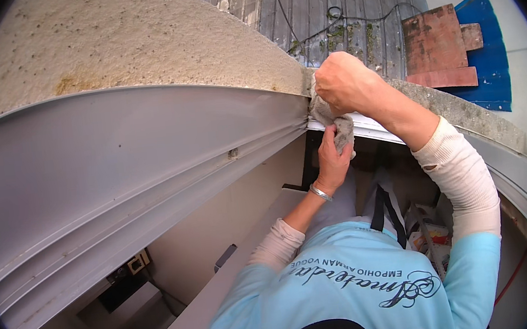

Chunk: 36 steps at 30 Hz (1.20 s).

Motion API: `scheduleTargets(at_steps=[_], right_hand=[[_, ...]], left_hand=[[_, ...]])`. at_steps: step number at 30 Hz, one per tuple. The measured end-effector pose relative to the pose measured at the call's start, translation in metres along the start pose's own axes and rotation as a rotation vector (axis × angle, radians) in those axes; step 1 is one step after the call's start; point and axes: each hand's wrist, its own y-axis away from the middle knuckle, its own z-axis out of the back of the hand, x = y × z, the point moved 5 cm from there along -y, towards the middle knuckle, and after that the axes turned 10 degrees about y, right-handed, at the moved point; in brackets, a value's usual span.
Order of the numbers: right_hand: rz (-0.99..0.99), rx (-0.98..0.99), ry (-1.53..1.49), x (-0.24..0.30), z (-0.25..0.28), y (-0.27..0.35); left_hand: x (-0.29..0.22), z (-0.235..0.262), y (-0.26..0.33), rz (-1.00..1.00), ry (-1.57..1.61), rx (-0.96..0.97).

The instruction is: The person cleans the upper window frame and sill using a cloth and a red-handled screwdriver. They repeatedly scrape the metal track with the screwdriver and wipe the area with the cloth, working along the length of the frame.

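Observation:
A dirty grey-white cloth [343, 134] hangs bunched at the corner of a metal window frame [143, 133]. My right hand [346, 80] is closed in a fist on its upper part, over the outer ledge. Just below, my left hand [333, 160] pinches the lower end of the cloth between thumb and fingers. Grime darkens the frame corner beside the cloth. White track rails [370, 127] run to the right from under it, partly hidden by my right forearm.
Outside lie a corrugated metal roof [323, 2] with a black cable, reddish boards [435, 41] and a blue sheet [487, 41]. A rough concrete ledge [152, 41] borders the frame. Below is a pale surface [190, 322] with a dark handle [225, 258]; items in a rack [429, 236] stand beside my body.

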Motion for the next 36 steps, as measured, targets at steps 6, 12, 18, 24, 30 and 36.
scheduleTargets(at_steps=[6,12,18,24,30,36], right_hand=[[0.159,-0.079,0.089,-0.003,0.0,-0.011],[-0.025,-0.002,-0.077,-0.022,-0.035,0.007],[-0.412,-0.169,-0.665,0.034,-0.092,0.079],[-0.752,0.045,-1.366,0.1,-0.11,0.088],[-0.926,-0.038,-1.895,0.145,-0.122,0.075],[-1.006,-0.305,-2.037,0.144,-0.12,0.104]], left_hand=[[-0.012,-0.003,0.001,0.011,0.05,0.081],[-0.002,0.003,0.006,0.096,0.067,0.169],[0.0,0.003,0.015,0.023,0.022,0.219],[0.016,0.02,0.036,0.071,-0.053,0.158],[0.018,0.04,0.046,0.123,-0.108,0.087],[-0.018,0.025,0.044,-0.003,-0.037,0.14]])
